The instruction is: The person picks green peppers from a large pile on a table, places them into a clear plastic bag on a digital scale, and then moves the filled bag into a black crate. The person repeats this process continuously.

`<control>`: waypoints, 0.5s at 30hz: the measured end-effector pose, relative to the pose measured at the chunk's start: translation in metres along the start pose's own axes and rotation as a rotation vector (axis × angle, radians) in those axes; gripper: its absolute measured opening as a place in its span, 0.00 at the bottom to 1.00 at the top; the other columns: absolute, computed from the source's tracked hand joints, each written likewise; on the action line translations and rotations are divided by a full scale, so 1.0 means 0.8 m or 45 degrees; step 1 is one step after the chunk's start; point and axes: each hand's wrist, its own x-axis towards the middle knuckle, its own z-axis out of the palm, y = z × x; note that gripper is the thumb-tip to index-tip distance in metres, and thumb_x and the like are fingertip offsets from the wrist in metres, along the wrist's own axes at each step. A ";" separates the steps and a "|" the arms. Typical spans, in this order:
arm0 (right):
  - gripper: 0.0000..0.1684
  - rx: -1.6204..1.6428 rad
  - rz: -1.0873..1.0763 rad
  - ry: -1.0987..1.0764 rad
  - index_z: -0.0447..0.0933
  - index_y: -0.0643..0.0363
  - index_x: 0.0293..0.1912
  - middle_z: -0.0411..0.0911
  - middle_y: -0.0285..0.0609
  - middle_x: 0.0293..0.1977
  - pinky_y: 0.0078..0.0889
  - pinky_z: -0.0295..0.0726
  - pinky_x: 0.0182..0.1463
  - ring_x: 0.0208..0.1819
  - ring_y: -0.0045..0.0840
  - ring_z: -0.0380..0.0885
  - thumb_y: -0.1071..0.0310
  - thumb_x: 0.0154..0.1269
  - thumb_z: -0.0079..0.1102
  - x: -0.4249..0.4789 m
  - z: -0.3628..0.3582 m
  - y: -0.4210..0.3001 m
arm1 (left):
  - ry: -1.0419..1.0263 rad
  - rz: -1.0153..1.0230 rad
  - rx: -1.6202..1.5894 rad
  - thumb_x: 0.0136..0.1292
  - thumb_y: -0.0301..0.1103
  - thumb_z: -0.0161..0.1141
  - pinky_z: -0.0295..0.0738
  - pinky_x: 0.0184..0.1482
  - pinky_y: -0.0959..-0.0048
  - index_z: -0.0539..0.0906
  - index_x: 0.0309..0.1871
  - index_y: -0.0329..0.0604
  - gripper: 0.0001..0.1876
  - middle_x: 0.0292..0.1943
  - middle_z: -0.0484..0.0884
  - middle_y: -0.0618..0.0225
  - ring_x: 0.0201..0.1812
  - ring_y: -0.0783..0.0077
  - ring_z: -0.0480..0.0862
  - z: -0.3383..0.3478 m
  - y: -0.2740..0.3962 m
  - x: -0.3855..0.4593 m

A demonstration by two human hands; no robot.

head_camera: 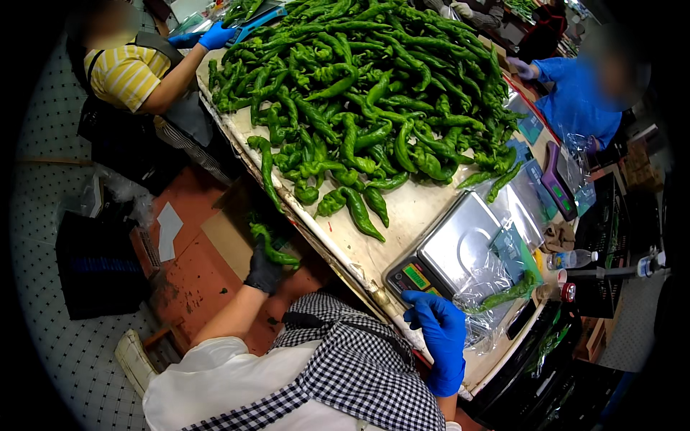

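Observation:
My left hand (264, 268), in a black glove, grips a long green pepper (273, 252) low beside the table's edge. In a blue glove, my right hand (437, 326) hovers at the near edge of a digital scale (458, 237), its fingers loosely bent and apart with nothing visible in them. The steel scale pan carries part of a clear plastic bag (485, 288) with a printed teal panel. Next to my right hand, a green pepper (506, 295) lies on or in the clear plastic. A large heap of green peppers (350, 91) covers much of the table (345, 245).
A co-worker in a striped shirt (129, 75) stands at the left; another in blue (574, 97) is across at the right. A purple scale (559, 180), a plastic bottle (571, 259) and a brown cloth (558, 237) line the right side. Black crates (539, 355) stand below.

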 end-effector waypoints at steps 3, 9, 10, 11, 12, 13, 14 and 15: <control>0.12 -0.098 -0.096 -0.101 0.84 0.61 0.50 0.85 0.38 0.32 0.18 0.78 0.35 0.30 0.15 0.80 0.66 0.72 0.61 0.009 0.012 0.006 | 0.435 0.198 0.240 0.72 0.46 0.56 0.80 0.50 0.62 0.74 0.63 0.45 0.22 0.51 0.81 0.60 0.46 0.62 0.82 -0.044 0.031 0.040; 0.14 -0.297 -0.191 -0.115 0.83 0.59 0.52 0.86 0.40 0.32 0.21 0.79 0.37 0.32 0.18 0.82 0.67 0.70 0.62 0.009 0.035 0.007 | -0.026 1.417 1.297 0.69 0.34 0.60 0.74 0.58 0.65 0.72 0.63 0.40 0.21 0.57 0.78 0.57 0.57 0.59 0.78 0.068 0.002 0.092; 0.14 -0.358 -0.214 -0.117 0.83 0.58 0.52 0.85 0.40 0.32 0.21 0.79 0.37 0.31 0.19 0.82 0.67 0.69 0.63 0.009 0.038 0.008 | -0.233 1.451 1.611 0.67 0.35 0.62 0.73 0.59 0.63 0.71 0.64 0.41 0.24 0.57 0.76 0.55 0.57 0.57 0.77 0.096 -0.003 0.092; 0.14 -0.389 -0.204 -0.108 0.83 0.58 0.52 0.85 0.40 0.32 0.22 0.79 0.37 0.30 0.20 0.82 0.67 0.68 0.64 0.008 0.040 0.008 | -0.456 1.472 1.921 0.64 0.36 0.64 0.71 0.60 0.62 0.70 0.66 0.41 0.28 0.58 0.75 0.54 0.58 0.55 0.77 0.121 -0.006 0.091; 0.13 -0.424 -0.269 -0.083 0.84 0.56 0.50 0.85 0.41 0.31 0.23 0.78 0.35 0.29 0.22 0.82 0.66 0.67 0.64 0.007 0.042 0.009 | -0.476 1.488 2.249 0.60 0.37 0.67 0.70 0.60 0.60 0.68 0.67 0.42 0.32 0.58 0.75 0.53 0.57 0.53 0.76 0.148 -0.016 0.093; 0.13 -0.446 -0.311 -0.068 0.84 0.56 0.50 0.85 0.41 0.31 0.23 0.78 0.35 0.29 0.23 0.82 0.66 0.67 0.64 0.007 0.043 0.010 | -0.495 1.580 2.529 0.56 0.39 0.69 0.69 0.60 0.58 0.67 0.68 0.42 0.37 0.57 0.75 0.52 0.56 0.51 0.76 0.169 -0.021 0.094; 0.12 -0.445 -0.324 -0.053 0.84 0.56 0.50 0.85 0.40 0.30 0.23 0.78 0.35 0.29 0.23 0.82 0.67 0.67 0.64 0.005 0.044 0.012 | -0.451 1.491 2.720 0.50 0.42 0.72 0.70 0.57 0.55 0.66 0.69 0.45 0.42 0.59 0.75 0.54 0.56 0.53 0.76 0.186 -0.024 0.098; 0.12 -0.422 -0.310 -0.054 0.84 0.56 0.49 0.85 0.40 0.30 0.23 0.78 0.35 0.29 0.24 0.83 0.67 0.67 0.64 0.004 0.043 0.013 | -0.477 1.259 2.902 0.49 0.40 0.73 0.72 0.55 0.56 0.66 0.68 0.44 0.42 0.56 0.76 0.52 0.54 0.51 0.78 0.198 -0.023 0.102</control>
